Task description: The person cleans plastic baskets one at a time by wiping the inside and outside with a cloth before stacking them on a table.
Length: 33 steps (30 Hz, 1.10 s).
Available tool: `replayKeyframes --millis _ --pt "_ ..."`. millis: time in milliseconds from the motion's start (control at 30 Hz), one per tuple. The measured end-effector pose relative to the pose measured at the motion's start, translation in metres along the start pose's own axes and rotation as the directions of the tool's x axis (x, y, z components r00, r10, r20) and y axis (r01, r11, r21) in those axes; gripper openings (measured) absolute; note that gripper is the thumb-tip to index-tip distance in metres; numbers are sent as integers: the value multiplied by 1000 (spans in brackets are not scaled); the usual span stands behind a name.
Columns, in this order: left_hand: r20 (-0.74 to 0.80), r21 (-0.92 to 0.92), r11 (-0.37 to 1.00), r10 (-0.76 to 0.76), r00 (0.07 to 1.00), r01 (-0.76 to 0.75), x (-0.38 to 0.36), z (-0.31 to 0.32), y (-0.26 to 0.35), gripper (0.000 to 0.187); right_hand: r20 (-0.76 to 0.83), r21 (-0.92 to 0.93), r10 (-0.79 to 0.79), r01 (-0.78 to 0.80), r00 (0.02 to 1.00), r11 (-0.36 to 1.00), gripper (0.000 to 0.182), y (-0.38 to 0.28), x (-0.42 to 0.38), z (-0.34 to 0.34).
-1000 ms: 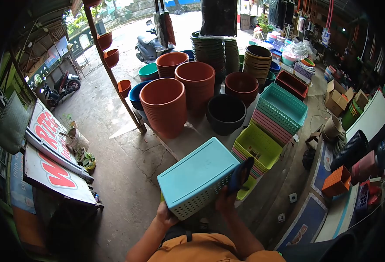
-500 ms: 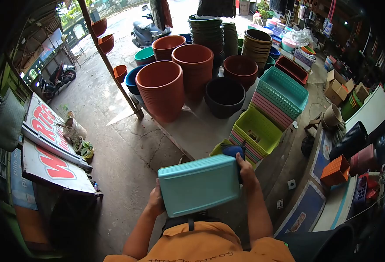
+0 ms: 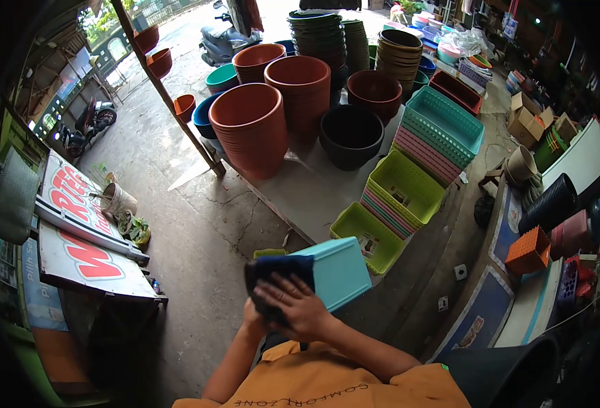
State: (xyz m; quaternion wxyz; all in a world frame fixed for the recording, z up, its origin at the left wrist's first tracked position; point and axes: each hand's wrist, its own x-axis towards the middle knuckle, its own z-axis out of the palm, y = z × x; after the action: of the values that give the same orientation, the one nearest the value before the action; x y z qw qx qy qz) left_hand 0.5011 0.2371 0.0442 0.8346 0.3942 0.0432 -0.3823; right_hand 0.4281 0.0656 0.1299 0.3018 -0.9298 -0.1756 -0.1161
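Note:
A turquoise plastic basket (image 3: 343, 273) is tilted in front of my body, its smooth outer side towards me. A dark blue cloth (image 3: 301, 266) covers its left end. My right hand (image 3: 293, 304) reaches across and lies on the cloth with fingers spread, pressing it against the basket. Low at that same end, my left hand (image 3: 253, 317) supports the basket; its fingers are mostly hidden behind the cloth and my right hand. Beyond the basket, a lime-green basket (image 3: 374, 239) with a label inside stands at the near end of the table's row.
Stacked terracotta-coloured pots (image 3: 249, 136) and a black pot (image 3: 351, 139) stand on the table (image 3: 300, 197). Further right are another lime-green basket (image 3: 406, 183) and a turquoise basket stack (image 3: 442, 129). A signboard (image 3: 86, 255) leans left; an orange basket (image 3: 527, 250) lies right.
My right hand has brought the cloth from the basket's right end across to its left end. The basket has turned and shifted, and my view has moved slightly.

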Motion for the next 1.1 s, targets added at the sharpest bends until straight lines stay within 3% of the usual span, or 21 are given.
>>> replayKeyframes --millis 67,133,267,333,433,500,533,600,667,700,733,767,800,833,900,933,1000,1033,1100 --pt "25 -58 997 44 999 -42 -5 5 6 57 50 17 -69 68 996 998 72 -2 -9 3" --pt "-60 -16 998 -66 996 65 -4 21 22 66 59 3 13 -13 998 1000 72 15 -23 -3" --pt "-93 -16 999 -35 995 33 -3 10 26 69 -121 -6 434 -438 893 899 69 66 -53 -15" --pt "-96 -34 999 -32 995 29 -5 15 25 69 -238 168 610 -587 756 792 68 78 -66 -8" --pt "-133 -73 997 -44 990 35 -2 17 15 68 -353 111 506 -501 787 858 66 53 -69 20" --pt "-156 -96 994 -61 986 46 2 10 7 68 -210 168 409 -380 888 910 67 17 -57 24" --pt "-111 -135 990 -63 992 48 6 4 3 65 -175 245 378 -332 909 911 69 1 -52 28" --pt "-52 -168 984 -64 997 54 20 -30 -10 62 -155 218 250 -213 956 952 67 -17 -41 35" --pt "227 -287 952 -41 973 107 37 -87 -25 67 -130 230 135 -102 982 968 63 -26 -32 39" --pt "218 -243 967 -23 976 77 34 -95 -26 68 -142 220 142 -109 979 969 63 -29 -31 40" --pt "20 -239 961 -134 991 135 5 -21 6 65 -123 296 105 -65 987 953 59 -31 -29 40" --pt "-29 -229 963 -152 988 141 4 -8 15 59 -103 370 62 -19 993 929 54 -32 -26 40" --pt "-82 -227 963 -165 983 142 5 -2 20 54 -103 359 58 -18 993 933 54 -33 -24 41" --pt "-79 -237 962 -159 984 137 6 0 22 54 -193 365 172 -92 966 926 50 -35 -22 41" --pt "-261 114 987 141 955 -115 4 2 25 47 -371 351 307 -174 876 920 42 -38 -14 42" --pt "-305 137 985 146 941 -109 0 4 22 44 -355 352 300 -170 885 920 42 -38 -7 44" --pt "-208 294 952 149 967 -83 -1 -11 10 49 -236 216 377 -330 896 919 51 -34 3 51" --pt "-210 284 955 146 967 -82 -6 -11 9 49 -206 137 358 -335 911 932 59 -37 5 56" --pt "-107 29 1000 -5 994 8 -17 -12 10 52 -184 105 380 -366 907 925 62 -45 4 68"
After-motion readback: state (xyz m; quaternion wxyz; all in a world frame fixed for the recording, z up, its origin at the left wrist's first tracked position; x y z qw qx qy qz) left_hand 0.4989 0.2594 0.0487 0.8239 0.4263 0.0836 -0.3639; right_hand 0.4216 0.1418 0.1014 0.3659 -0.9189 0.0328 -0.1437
